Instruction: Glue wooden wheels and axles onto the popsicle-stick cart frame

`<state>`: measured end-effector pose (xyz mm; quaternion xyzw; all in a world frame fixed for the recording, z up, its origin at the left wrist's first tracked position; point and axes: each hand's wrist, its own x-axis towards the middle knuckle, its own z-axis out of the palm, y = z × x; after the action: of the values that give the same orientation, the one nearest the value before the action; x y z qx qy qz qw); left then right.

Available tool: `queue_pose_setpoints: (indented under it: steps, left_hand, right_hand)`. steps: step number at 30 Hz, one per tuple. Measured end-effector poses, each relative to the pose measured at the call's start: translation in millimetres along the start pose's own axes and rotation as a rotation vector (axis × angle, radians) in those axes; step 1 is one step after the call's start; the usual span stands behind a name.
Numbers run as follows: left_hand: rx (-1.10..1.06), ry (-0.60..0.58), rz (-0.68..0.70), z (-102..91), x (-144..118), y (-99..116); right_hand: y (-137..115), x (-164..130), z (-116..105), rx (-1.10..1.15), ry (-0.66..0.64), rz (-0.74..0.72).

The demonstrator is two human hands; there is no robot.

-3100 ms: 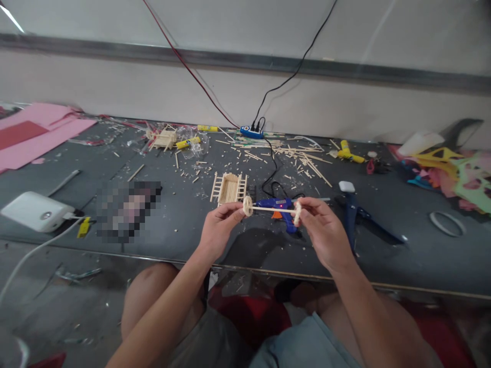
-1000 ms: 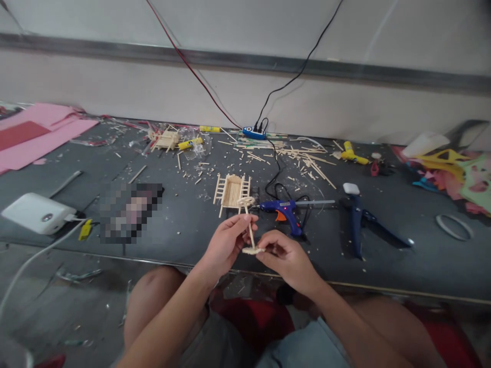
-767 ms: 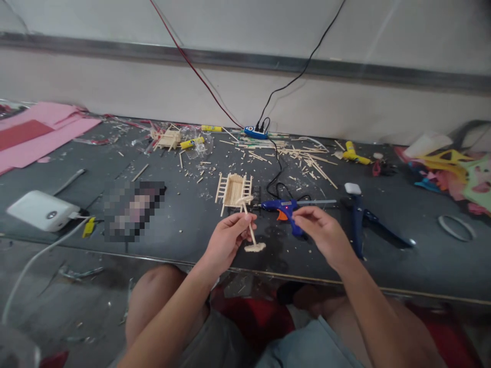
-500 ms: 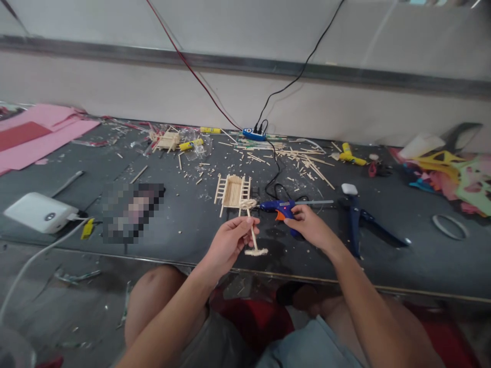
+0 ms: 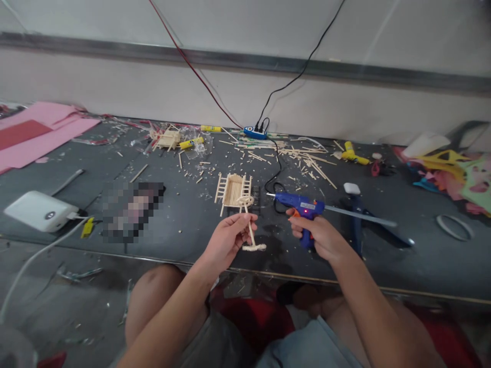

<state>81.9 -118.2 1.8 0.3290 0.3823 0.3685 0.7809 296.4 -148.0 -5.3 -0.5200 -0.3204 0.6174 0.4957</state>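
Observation:
Between its fingers and thumb, my left hand (image 5: 232, 237) pinches a thin wooden stick piece (image 5: 251, 232) with a ring at its far end and a short crossbar at its near end. The ring overlaps the view of a small cart-like model (image 5: 233, 191) made of sticks, which stands on the table; whether they touch I cannot tell. My right hand (image 5: 320, 235) grips a blue hot glue gun (image 5: 293, 199) by its handle, fingers at the orange trigger. Its nozzle points left toward the ring, a little apart from it. A clear glue stick (image 5: 360, 215) sticks out of its back.
Cutters with dark blue handles (image 5: 356, 230) lie right of the glue gun, near a white earbud case (image 5: 352, 188). A blue power strip (image 5: 255, 133) sits by the wall amid scattered sticks (image 5: 307, 158). At left are a phone (image 5: 134, 212) and a white power bank (image 5: 40, 210).
My right hand has gripped the glue gun by its handle and raised it off the table, shifting it right. The stick piece in my left hand has moved slightly left.

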Motion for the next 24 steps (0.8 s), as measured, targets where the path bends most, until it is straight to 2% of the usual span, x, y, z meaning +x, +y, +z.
queue_pose_setpoints:
  steps: [3, 11, 15, 24]
  left_hand:
    - [-0.004, -0.002, 0.003, 0.0, -1, 1]
    - [-0.021, -0.021, 0.006, 0.6, 0, -3]
    - [-0.016, -0.030, 0.009, -0.5, 1, -5]
    - [-0.020, -0.060, 0.003, -0.4, 0, -8]
  right_hand:
    - [1, -9, 6, -0.040, 0.007, -0.029]
    - [3, -32, 33, -0.529, 0.099, -0.034]
    - [2, -37, 41, -0.543, 0.171, -0.023]
    - [-2, -40, 44, -0.567, 0.148, -0.008]
